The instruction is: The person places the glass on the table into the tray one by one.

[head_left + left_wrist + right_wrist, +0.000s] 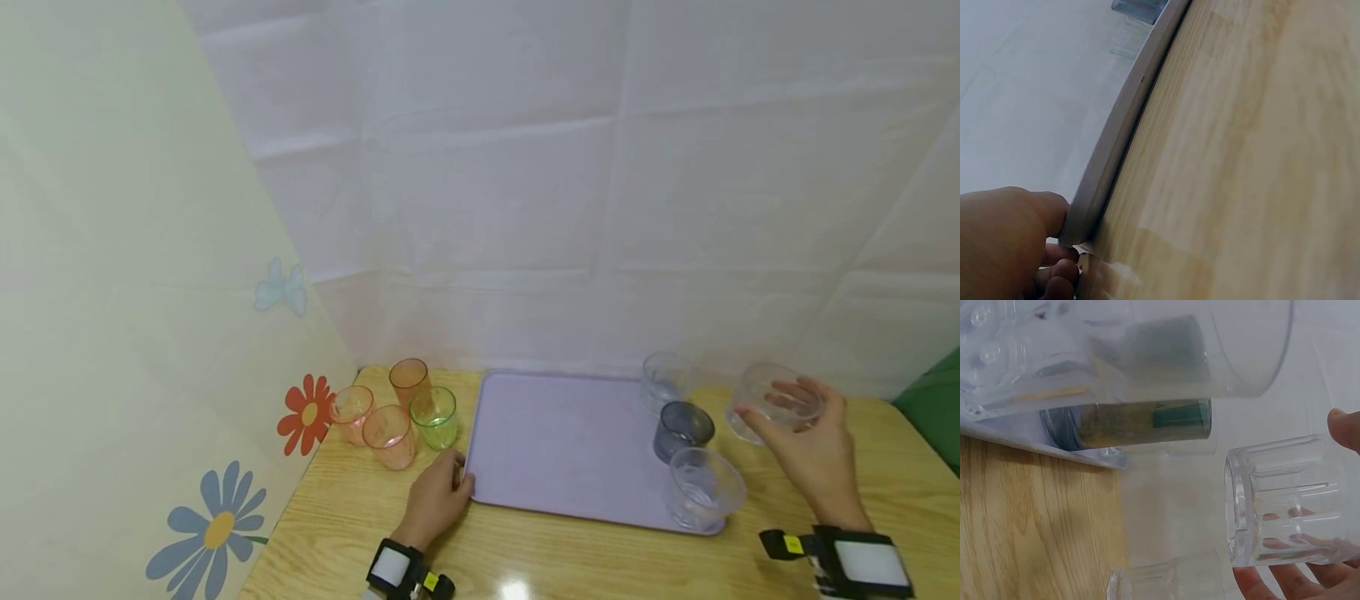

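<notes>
My right hand (817, 442) grips a clear plastic cup (783, 400) above the table, just right of the tray. The right wrist view shows thumb and fingers on opposite sides of this clear cup (1291, 500). My left hand (435, 500) pinches the near left corner of a lilac tray (562, 450). In the left wrist view its fingers wrap the tray's rim (1104, 150). Along the tray's right side stand a dark grey cup (682, 433), a clear cup (666, 383) behind it and another clear cup (703, 492) in front.
Left of the tray are a green cup (435, 421), a brown-orange cup (409, 383) and two pinkish-orange cups (389, 437). Another clear cup (1169, 581) shows below the held one in the right wrist view. A white cloth (487, 192) hangs behind the wooden table (337, 500).
</notes>
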A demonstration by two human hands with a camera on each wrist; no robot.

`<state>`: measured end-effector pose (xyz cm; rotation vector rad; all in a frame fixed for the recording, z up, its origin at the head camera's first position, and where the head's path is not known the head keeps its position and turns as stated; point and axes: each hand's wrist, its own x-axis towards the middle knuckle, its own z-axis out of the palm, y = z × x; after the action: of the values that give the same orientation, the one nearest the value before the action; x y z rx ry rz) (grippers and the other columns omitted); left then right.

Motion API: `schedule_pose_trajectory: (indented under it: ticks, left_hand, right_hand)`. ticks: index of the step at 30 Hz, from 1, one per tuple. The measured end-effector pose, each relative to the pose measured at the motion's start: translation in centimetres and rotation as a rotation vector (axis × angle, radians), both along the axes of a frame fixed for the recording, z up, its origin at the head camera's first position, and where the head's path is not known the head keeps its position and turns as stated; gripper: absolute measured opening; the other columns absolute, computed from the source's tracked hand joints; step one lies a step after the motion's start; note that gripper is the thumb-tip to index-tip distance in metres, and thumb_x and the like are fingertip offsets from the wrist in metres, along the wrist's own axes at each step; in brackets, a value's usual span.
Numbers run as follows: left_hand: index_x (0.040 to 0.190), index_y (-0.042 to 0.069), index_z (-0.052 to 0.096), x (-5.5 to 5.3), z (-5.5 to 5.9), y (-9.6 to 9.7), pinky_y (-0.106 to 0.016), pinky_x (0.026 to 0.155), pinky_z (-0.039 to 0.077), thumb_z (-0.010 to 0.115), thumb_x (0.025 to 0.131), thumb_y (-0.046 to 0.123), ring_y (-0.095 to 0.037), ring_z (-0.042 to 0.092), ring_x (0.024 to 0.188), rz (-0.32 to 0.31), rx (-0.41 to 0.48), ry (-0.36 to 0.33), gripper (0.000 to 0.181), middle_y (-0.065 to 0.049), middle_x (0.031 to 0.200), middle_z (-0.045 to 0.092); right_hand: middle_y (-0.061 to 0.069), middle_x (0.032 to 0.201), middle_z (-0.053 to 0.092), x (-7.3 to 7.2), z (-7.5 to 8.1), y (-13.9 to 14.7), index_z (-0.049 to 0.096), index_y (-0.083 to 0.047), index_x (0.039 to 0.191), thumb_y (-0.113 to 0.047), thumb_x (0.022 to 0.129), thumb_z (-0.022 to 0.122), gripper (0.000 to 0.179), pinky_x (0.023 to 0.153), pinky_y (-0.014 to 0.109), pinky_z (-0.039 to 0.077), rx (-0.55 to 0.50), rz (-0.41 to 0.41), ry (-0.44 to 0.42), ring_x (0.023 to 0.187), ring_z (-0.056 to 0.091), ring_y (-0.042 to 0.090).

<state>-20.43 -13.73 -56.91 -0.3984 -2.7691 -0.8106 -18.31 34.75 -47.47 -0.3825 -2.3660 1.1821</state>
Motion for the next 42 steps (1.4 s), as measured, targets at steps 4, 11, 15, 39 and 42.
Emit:
schedule_pose_trajectory:
  ticks: [4,11,15,39,42]
  left_hand:
    - [0.098,0.016,0.056,0.0,-0.1,-0.1,-0.024,0.047,0.033,0.066,0.087,0.027,-0.006,0.042,0.054,0.005,-0.007,0.011,0.018,0.011,0.068,0.044]
    - [0.098,0.016,0.056,0.0,-0.2,-0.1,-0.024,0.046,0.032,0.067,0.086,0.026,-0.006,0.041,0.053,0.005,0.0,0.018,0.019,0.01,0.068,0.043]
    - [0.098,0.016,0.056,0.0,-0.4,-0.1,-0.023,0.046,0.032,0.067,0.086,0.026,-0.005,0.041,0.053,-0.003,0.008,0.024,0.019,0.011,0.068,0.043]
    - [0.099,0.017,0.056,-0.1,-0.1,0.0,-0.024,0.047,0.033,0.065,0.087,0.03,-0.007,0.043,0.054,0.002,-0.003,-0.009,0.02,0.01,0.069,0.045]
    - [0.099,0.018,0.056,-0.1,-0.1,0.0,-0.024,0.047,0.033,0.064,0.087,0.031,-0.007,0.043,0.054,0.002,-0.003,-0.01,0.02,0.01,0.069,0.045]
  right_hand:
    - [0.012,0.143,0.046,-0.1,0.1,-0.5,0.012,-0.019,0.152,-0.038,0.082,0.075,0.096,0.078,0.024,0.029,0.014,0.003,0.016,0.108,0.043,-0.004]
    - [0.016,0.145,0.043,-0.6,-0.1,-1.2,0.009,-0.018,0.153,-0.041,0.081,0.074,0.1,0.081,0.031,0.03,0.018,0.013,-0.008,0.119,0.044,0.016]
    - [0.016,0.145,0.044,-0.7,-0.2,-1.6,0.01,-0.019,0.153,-0.041,0.081,0.074,0.099,0.082,0.032,0.03,0.014,0.02,-0.005,0.117,0.045,0.014]
    - [0.018,0.138,0.05,-1.2,0.2,-3.4,0.016,-0.017,0.152,-0.037,0.08,0.076,0.095,0.083,0.032,0.029,0.012,0.073,0.063,0.11,0.045,0.008]
    - [0.019,0.138,0.05,-1.3,0.0,-3.5,0.018,-0.016,0.151,-0.034,0.08,0.077,0.094,0.081,0.031,0.029,0.01,0.09,0.08,0.108,0.046,0.003]
